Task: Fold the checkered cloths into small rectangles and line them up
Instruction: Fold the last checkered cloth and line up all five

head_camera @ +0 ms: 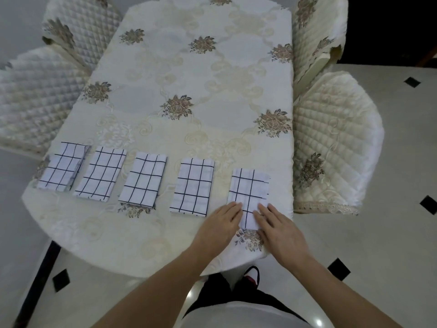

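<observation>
A head-worn view looked down on a long counter (208,74) draped in a cream tablecloth patterned with brown flower sprays. Five white fabric cloths printed with a thin black grid lay in a row along its near side, each folded into a small rectangle: the leftmost cloth (62,166), the second cloth (100,175), the third cloth (143,179), the fourth cloth (192,187) and the fifth cloth (249,188). Strips of tablecloth showed between them, and none touched.

The left hand (221,221) and the right hand (276,226) rested flat on the near end of the fifth cloth, fingers straight, pressing rather than pinching. Each grip was released and held nothing.

The task looked nearly complete. No unfolded cloth was in sight. What seemed left was smoothing the fifth cloth and squaring it with the row, since its near end reached closer to the person than its neighbours did.

The fifth cloth lay near the counter's right edge, beside a cream quilted chair (331,138). The leftmost cloth lay near the left edge. The counter's near edge ran just behind the hands, so sideways room was tight. The widest room lay beyond the row, toward the far end.
</observation>
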Demonstrator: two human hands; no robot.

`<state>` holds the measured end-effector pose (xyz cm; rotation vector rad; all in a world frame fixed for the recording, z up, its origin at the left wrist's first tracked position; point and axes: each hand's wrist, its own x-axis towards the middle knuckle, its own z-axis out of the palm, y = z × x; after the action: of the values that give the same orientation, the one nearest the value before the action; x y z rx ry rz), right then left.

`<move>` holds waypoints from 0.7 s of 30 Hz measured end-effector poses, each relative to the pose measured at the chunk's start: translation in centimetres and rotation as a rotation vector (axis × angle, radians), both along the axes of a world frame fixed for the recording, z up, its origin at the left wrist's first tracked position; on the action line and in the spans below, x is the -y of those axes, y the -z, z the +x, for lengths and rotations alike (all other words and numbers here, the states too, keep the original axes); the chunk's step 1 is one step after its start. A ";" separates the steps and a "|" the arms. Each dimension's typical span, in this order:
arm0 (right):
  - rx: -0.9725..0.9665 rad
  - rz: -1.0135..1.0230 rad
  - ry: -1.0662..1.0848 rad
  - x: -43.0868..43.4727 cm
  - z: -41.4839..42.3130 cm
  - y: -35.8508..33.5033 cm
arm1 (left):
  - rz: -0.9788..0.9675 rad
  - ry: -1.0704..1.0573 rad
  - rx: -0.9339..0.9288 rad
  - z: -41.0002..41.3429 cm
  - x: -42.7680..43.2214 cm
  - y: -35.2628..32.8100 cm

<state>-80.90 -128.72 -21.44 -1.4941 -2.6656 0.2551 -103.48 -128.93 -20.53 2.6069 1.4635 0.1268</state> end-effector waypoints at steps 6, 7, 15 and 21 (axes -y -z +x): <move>0.005 -0.006 0.014 -1.2 -1.1 0.1 | 0.012 -0.013 -0.006 -1.1 -0.8 -0.1; 0.006 -0.016 0.027 -1.2 -1.2 0.0 | 0.009 -0.024 -0.011 -1.3 -1.0 0.0; 0.030 -0.020 0.099 -0.6 -2.3 0.0 | -0.030 -0.005 -0.029 -1.5 -1.1 -0.3; 0.017 -0.036 0.103 -1.2 -2.4 0.0 | 0.007 0.010 -0.004 -1.6 -2.3 -0.6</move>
<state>-83.28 -127.47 -21.43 -1.6457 -2.5998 0.2862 -105.12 -126.66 -19.95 2.6213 1.4539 0.1263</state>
